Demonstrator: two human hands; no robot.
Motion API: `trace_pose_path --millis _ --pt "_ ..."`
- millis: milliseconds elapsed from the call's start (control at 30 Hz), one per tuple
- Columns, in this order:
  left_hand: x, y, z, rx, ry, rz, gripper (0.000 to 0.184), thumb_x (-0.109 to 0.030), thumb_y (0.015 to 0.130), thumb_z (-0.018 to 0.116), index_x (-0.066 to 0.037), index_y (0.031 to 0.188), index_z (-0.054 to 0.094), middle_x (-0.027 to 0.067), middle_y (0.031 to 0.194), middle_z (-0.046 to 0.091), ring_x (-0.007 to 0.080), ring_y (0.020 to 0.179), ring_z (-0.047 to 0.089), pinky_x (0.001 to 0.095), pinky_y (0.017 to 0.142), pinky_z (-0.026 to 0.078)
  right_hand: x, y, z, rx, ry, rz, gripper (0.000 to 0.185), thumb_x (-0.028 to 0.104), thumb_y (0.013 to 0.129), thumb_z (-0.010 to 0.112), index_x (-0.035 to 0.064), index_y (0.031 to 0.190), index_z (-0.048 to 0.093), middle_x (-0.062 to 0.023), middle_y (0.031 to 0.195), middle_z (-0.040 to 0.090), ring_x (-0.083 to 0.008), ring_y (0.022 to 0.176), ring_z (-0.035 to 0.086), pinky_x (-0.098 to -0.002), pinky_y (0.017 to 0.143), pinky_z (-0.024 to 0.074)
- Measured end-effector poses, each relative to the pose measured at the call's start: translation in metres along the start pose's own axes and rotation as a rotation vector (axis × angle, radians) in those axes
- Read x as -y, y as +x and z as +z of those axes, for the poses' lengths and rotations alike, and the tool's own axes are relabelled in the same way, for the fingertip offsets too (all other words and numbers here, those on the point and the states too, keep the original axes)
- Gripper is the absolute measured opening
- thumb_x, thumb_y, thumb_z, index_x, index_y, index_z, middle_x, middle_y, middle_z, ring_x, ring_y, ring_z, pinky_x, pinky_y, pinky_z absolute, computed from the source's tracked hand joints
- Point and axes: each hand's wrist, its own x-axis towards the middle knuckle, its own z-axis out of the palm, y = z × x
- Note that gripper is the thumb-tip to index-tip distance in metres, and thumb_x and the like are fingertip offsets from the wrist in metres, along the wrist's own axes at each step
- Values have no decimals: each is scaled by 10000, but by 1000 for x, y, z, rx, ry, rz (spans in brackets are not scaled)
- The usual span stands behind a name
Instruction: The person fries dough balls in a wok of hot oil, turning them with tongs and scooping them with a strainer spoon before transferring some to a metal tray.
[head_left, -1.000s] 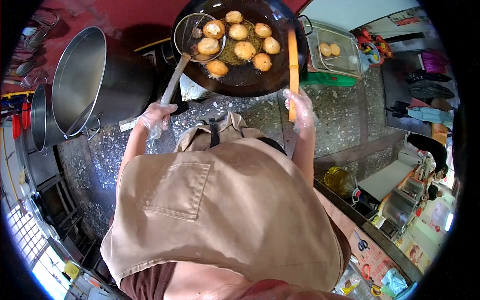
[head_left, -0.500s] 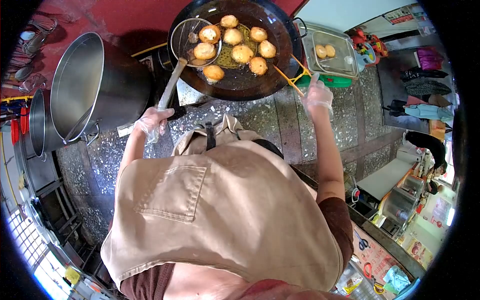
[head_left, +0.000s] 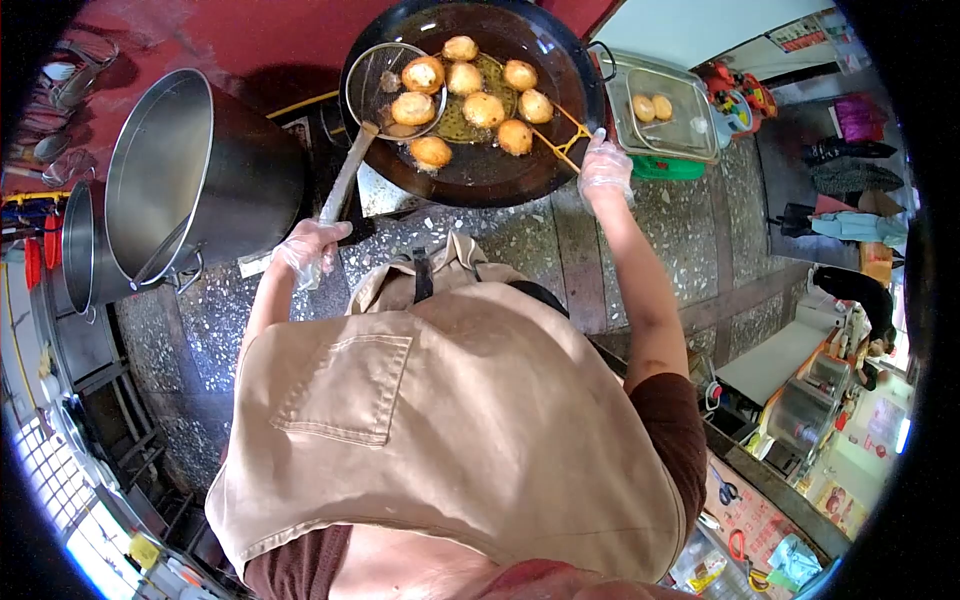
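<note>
My left hand [head_left: 312, 248], in a clear plastic glove, grips the handle of a round wire-mesh skimmer [head_left: 366, 92]. Its basket sits at the left of a large dark wok [head_left: 420, 186], with golden fried balls [head_left: 412, 108] in it. Several more fried balls [head_left: 484, 110] float in the bubbling oil [head_left: 455, 132]. Gloved as well, my right hand [head_left: 606, 172] is closed around thin orange tongs [head_left: 568, 146]. Their tips reach over the wok's right side, close to two balls; whether they touch either is unclear.
A glass tray [head_left: 668, 132] with two balls stands right of the wok, above a green container [head_left: 668, 168]. Tall metal pots [head_left: 250, 170] stand at the left. At far right a person in black [head_left: 852, 296] is near a counter. Scissors [head_left: 724, 488] lie lower right.
My right hand has moved left and slightly up, carrying the tongs further over the wok. The skimmer and my left hand have hardly moved.
</note>
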Motion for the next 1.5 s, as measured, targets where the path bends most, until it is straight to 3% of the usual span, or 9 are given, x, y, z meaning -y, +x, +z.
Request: trace_pose_path --millis 267,500,700,767,900,967,1233,1500 --pt "-5 -4 2 -10 -25 -5 381 -321 807 683 -69 584 503 14 488 457 130 391 447 284 402 364 6 -17 -27 276 256 68 700 267 856 524 -94 1374 222 -189 1198 555 -263 1081 574 -337 880 473" --pt "-3 -4 1 -3 -49 -1 371 -337 809 680 -71 598 530 12 487 465 121 393 450 274 392 367 10 -23 -32 317 335 121 734 275 847 526 -103 1379 189 -196 1204 549 -267 1088 570 -342 885 473" --pt "0 -2 -1 14 -27 3 372 -338 801 687 -70 598 526 15 488 468 127 395 457 277 396 368 8 -26 -39 351 372 124 840 368 804 588 -113 1371 197 -194 1201 553 -275 1075 577 -345 894 470" --pt "2 1 -1 0 -26 2 408 -341 799 689 -61 559 513 22 477 462 138 380 464 281 392 371 7 -24 -46 491 466 132 893 405 782 610 -124 1366 191 -197 1204 550 -280 1083 571 -341 900 466" --pt "1 1 0 -9 -21 -8 420 -352 797 688 -63 552 506 23 475 462 139 380 464 284 394 373 12 -26 -22 405 559 183 867 385 791 597 -129 1362 196 -202 1194 550 -281 1067 578 -339 896 466" --pt "-1 -1 0 -10 8 -29 400 -363 786 695 -77 573 514 21 494 469 138 409 456 290 412 363 17 -31 -21 221 426 181 868 377 792 599 -125 1369 188 -206 1174 552 -283 1028 594 -349 875 475" --pt "-4 -4 1 -11 -8 -3 426 -373 785 691 -80 541 502 22 486 466 143 411 451 293 422 360 17 -21 -24 146 337 171 701 261 860 498 -70 1396 191 -200 1161 560 -272 1016 603 -357 831 493" --pt "-3 -3 1 -23 8 -19 416 -346 797 688 -68 549 502 16 475 455 131 383 447 281 401 361 20 4 -26 137 269 158 642 221 868 499 -33 1397 238 -166 1168 570 -251 1019 606 -343 818 487"
